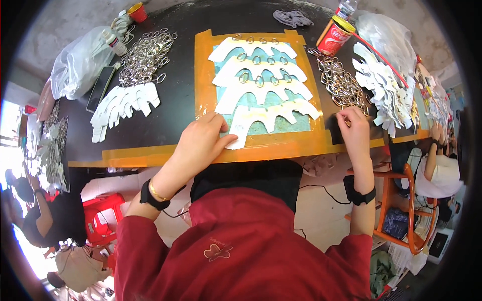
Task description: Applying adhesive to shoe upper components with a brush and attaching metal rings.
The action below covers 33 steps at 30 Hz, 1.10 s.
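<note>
Teal, tape-bordered mat (288, 127) bears four scalloped white strips (231, 75). Clear plastic bag (75, 70), far left: contents indistinct. Left hand (201, 138) at nearest strip's end, grip unclear; right hand (355, 131), fingertips together, at metal-ring pile (341, 80), hold unclear. Red can (332, 41): interior unreadable.

The left hand (200, 139) partly hides the lowest white strip (273, 113).

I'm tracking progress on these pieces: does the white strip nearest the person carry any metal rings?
No, the nearest strip is bare, while metal rings sit on the other strips beyond it.
</note>
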Each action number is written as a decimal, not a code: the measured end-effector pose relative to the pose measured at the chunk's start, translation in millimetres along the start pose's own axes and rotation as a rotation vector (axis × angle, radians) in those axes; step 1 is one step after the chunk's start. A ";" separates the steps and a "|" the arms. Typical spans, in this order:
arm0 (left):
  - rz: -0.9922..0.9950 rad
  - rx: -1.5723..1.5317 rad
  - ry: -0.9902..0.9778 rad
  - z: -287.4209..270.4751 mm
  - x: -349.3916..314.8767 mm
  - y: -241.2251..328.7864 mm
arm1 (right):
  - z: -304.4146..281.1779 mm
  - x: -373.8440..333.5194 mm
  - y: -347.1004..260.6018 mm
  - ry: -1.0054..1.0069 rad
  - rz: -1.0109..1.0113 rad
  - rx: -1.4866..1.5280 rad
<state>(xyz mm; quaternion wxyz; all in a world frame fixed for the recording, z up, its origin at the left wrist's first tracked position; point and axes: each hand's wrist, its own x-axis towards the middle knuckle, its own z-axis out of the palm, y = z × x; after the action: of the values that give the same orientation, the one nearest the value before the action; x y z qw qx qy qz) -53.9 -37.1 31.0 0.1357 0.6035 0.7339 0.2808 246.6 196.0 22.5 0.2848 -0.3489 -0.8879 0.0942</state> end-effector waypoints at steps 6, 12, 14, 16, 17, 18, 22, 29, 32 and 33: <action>-0.141 0.096 0.111 19.2 7.0 13.8 | -6.1 25.4 -25.1 0.067 0.160 0.258; -0.225 0.030 0.111 21.2 9.1 15.6 | 16.7 39.2 -48.3 -0.113 0.282 0.742; -0.234 0.012 0.107 19.1 8.8 15.9 | 17.7 37.3 -43.5 -0.126 0.304 0.745; -0.255 0.000 0.074 16.0 9.0 15.3 | 20.4 31.2 -32.0 -0.160 0.352 0.762; -0.247 -0.001 0.069 14.6 9.7 16.1 | 21.0 27.2 -30.5 -0.153 0.358 0.758; -0.266 0.004 0.051 13.4 10.9 17.2 | 20.6 23.0 -29.7 -0.151 0.378 0.772; -0.237 0.054 0.039 14.6 11.1 21.9 | 21.7 9.7 -26.0 -0.235 0.422 0.788; -0.195 -0.067 0.161 28.4 8.9 22.5 | 28.5 13.3 -23.5 -0.327 0.459 0.822; -0.236 -0.125 0.100 20.4 12.0 26.0 | 28.6 15.9 -22.0 -0.343 0.440 0.827; -0.244 -0.118 0.079 19.2 12.8 26.0 | 28.3 16.3 -22.8 -0.341 0.443 0.834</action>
<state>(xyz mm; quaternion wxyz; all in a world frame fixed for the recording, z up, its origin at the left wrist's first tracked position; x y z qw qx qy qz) -25.5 -17.1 32.3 0.1752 0.4892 0.7888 0.3283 207.8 190.9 14.9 0.2240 -0.3649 -0.7132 0.5550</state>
